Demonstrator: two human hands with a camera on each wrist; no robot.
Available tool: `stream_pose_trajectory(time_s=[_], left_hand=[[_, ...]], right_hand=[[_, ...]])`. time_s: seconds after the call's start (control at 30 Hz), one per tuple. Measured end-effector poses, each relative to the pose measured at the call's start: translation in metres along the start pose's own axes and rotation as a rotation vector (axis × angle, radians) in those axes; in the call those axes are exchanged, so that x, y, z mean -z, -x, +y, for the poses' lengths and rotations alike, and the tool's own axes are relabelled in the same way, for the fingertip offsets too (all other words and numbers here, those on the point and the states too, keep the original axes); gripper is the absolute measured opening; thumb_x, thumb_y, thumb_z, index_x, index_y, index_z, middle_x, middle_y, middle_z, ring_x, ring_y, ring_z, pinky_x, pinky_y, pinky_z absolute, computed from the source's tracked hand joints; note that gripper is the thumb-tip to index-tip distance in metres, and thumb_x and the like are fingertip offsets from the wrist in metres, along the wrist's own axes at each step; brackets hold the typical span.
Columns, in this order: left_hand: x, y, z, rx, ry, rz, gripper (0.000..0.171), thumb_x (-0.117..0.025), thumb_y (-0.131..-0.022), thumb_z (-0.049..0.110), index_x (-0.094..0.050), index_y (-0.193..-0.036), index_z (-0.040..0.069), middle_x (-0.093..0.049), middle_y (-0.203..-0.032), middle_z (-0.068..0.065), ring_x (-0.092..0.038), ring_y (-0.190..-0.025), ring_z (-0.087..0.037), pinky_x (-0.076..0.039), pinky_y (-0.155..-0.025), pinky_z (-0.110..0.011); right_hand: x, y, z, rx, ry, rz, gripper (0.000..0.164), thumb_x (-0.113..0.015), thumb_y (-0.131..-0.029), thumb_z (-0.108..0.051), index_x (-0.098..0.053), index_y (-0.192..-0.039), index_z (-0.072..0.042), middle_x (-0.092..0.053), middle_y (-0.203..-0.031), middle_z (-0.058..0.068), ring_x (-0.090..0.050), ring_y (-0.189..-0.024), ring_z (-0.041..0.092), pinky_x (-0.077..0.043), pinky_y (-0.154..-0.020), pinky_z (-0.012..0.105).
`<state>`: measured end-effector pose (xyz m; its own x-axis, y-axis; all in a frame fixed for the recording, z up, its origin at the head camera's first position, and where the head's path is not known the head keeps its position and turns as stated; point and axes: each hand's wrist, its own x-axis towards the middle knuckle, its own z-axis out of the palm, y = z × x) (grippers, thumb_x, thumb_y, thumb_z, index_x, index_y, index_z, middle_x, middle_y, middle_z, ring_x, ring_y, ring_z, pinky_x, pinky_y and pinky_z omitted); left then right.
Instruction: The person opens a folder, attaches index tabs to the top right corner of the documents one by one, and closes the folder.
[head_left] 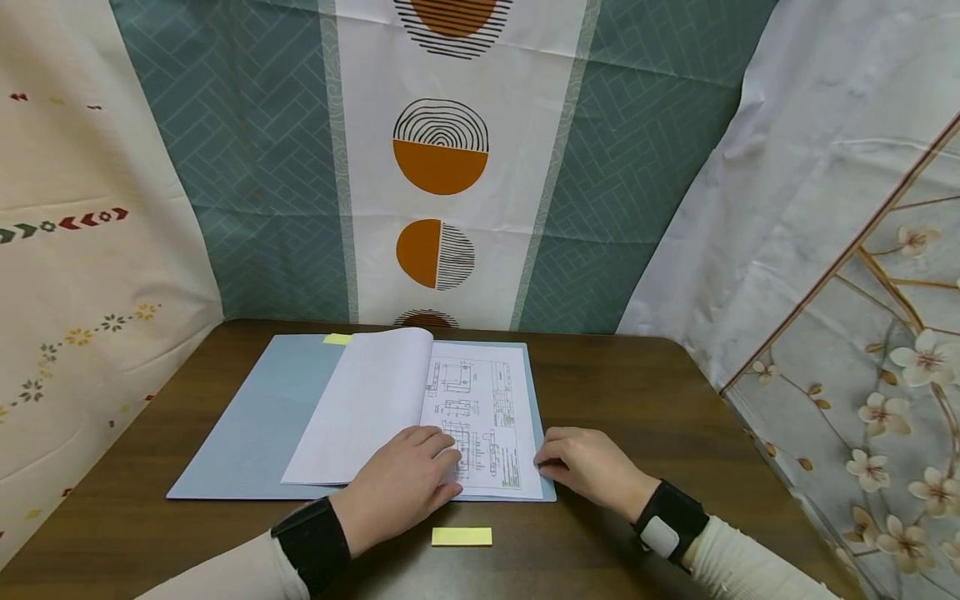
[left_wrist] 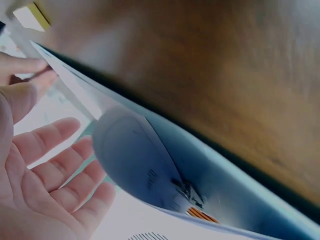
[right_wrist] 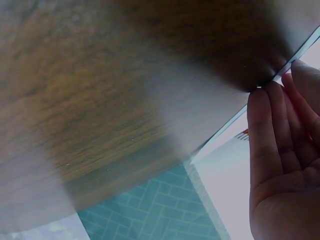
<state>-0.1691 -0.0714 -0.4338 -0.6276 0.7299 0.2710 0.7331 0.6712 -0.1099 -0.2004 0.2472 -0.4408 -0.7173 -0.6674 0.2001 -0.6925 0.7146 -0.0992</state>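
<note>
A light blue folder lies spread on the table, with a stack of printed technical drawings on its right side. One sheet, blank side up, is folded over to the left and bulges along the bend. My left hand is over the lower part of the pages, fingers relaxed and apart in the left wrist view; whether it touches paper I cannot tell. My right hand has its fingertips at the folder's right edge, fingers nearly straight in the right wrist view. A gap shows between thumb and index finger.
A yellow sticky note strip lies on the brown table in front of the folder. Another yellow tab shows at the folder's top edge. In the left wrist view a dark metal clip sits inside the folder. Patterned cloths hang around the table.
</note>
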Motion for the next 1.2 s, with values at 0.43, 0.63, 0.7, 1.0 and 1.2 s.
stream_pose_trajectory(time_s=[0.43, 0.63, 0.7, 1.0, 1.2], left_hand=[[0.012, 0.011, 0.022, -0.055, 0.138, -0.064, 0.042, -0.062, -0.095, 0.047, -0.068, -0.121, 0.014, -0.063, -0.118, 0.003, -0.056, -0.111, -0.016, -0.045, -0.098, -0.033], [0.012, 0.018, 0.026, -0.071, 0.156, -0.087, 0.040, -0.062, -0.094, 0.051, -0.068, -0.116, 0.018, -0.060, -0.107, 0.008, -0.054, -0.099, -0.011, -0.047, -0.089, -0.027], [0.012, 0.021, 0.026, -0.072, 0.166, -0.094, 0.039, -0.062, -0.094, 0.052, -0.068, -0.113, 0.019, -0.058, -0.104, 0.009, -0.052, -0.095, -0.010, -0.047, -0.086, -0.026], [0.011, 0.027, 0.030, -0.080, 0.237, -0.132, 0.038, -0.063, -0.092, 0.055, -0.067, -0.111, 0.023, -0.053, -0.098, 0.014, -0.044, -0.084, -0.004, -0.041, -0.071, -0.020], [0.009, 0.028, 0.030, -0.072, 0.237, -0.147, 0.038, -0.068, -0.089, 0.052, -0.066, -0.113, 0.023, -0.051, -0.096, 0.014, -0.044, -0.081, -0.003, -0.040, -0.069, -0.020]], right_hand=[[0.001, 0.000, -0.001, -0.011, 0.003, -0.012, 0.018, -0.081, -0.082, -0.022, -0.078, -0.099, -0.021, -0.062, -0.091, -0.014, -0.053, -0.075, 0.002, -0.049, -0.071, 0.019], [0.001, -0.001, -0.001, -0.019, 0.003, -0.017, 0.018, -0.081, -0.082, -0.023, -0.078, -0.099, -0.021, -0.062, -0.091, -0.015, -0.053, -0.075, 0.002, -0.049, -0.072, 0.020], [0.001, -0.001, -0.001, -0.021, 0.002, -0.018, 0.018, -0.081, -0.081, -0.023, -0.078, -0.099, -0.022, -0.062, -0.091, -0.015, -0.053, -0.075, 0.003, -0.049, -0.073, 0.020], [0.001, -0.001, -0.001, -0.029, 0.000, -0.018, 0.019, -0.082, -0.081, -0.024, -0.079, -0.099, -0.022, -0.062, -0.091, -0.014, -0.054, -0.075, 0.003, -0.050, -0.073, 0.020], [0.002, -0.001, -0.001, -0.026, 0.001, -0.018, 0.018, -0.082, -0.081, -0.023, -0.079, -0.099, -0.022, -0.063, -0.091, -0.014, -0.053, -0.075, 0.003, -0.050, -0.073, 0.020]])
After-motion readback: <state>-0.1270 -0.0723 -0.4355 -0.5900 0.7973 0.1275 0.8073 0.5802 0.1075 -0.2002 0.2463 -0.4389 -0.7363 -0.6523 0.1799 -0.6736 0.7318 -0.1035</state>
